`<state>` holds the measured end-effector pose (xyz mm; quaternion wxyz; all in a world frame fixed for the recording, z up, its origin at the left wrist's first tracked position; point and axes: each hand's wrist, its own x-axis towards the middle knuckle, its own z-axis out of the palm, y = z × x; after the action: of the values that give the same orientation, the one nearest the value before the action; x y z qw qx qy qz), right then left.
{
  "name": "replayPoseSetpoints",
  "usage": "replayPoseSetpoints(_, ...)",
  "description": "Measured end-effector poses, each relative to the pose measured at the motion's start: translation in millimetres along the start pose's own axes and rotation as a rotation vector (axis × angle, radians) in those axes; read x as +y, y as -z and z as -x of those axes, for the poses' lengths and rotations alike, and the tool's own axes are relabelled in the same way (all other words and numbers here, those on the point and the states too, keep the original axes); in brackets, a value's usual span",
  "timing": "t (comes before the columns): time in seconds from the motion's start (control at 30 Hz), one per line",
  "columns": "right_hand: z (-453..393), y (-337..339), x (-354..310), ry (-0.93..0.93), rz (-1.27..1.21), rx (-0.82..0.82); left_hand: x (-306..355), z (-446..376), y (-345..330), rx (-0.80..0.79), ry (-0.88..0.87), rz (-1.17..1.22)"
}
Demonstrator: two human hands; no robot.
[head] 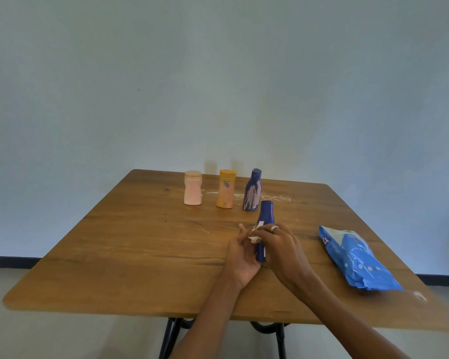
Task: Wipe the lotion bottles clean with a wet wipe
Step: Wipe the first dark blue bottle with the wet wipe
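Between both hands a blue bottle [265, 224] stands; left hand [241, 257] cups it, right hand [283, 251] pinches a wipe [254, 238] against it

Both hands met over a dark blue bottle [265, 224] on the wooden table [130, 255]: the left hand [241, 257] steadied it, the right hand [280, 250] pinched a white wipe [254, 237] against it. Three smeared bottles, pink [192, 187], orange [226, 189] and blue [252, 190], stood beyond; a blue wipes pack [355, 257] lay right.
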<state>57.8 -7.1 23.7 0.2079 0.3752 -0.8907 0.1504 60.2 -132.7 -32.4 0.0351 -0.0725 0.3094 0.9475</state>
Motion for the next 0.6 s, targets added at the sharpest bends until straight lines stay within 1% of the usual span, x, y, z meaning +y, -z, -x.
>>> replayPoseSetpoints(0.1, -9, 8, 2, -0.048, -0.005, 0.04, -2, -3, 0, 0.029, -0.016, -0.027)
replayPoseSetpoints(0.17, -11, 8, 0, -0.047, -0.005, 0.047, -2, -3, 0, 0.026, -0.023, -0.029)
replayPoseSetpoints(0.37, 21, -13, -10, 0.032, -0.018, -0.033, 2, 0, 1, -0.008, -0.001, 0.054)
replayPoseSetpoints(0.5, 42, -19, -10, 0.059, 0.001, -0.021, 2, -4, 1, -0.052, 0.008, -0.021)
replayPoseSetpoints(0.6, 44, -21, -8, 0.055, -0.052, -0.007, 0, -1, -4, -0.037, 0.009, -0.075)
